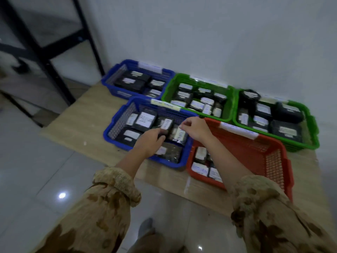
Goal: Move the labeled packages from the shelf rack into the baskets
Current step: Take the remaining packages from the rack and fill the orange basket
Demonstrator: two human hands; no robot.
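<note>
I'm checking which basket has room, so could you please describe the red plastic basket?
The rectangular red plastic basket has perforated walls and a white label strip on its far rim. It sits on the light wooden table, beside the near blue plastic basket. White-labelled dark packages lie at its left end; the rest shows bare.

Beige floral sleeves (pixel 102 207), gathered cuffs (pixel 116 179)
</note>
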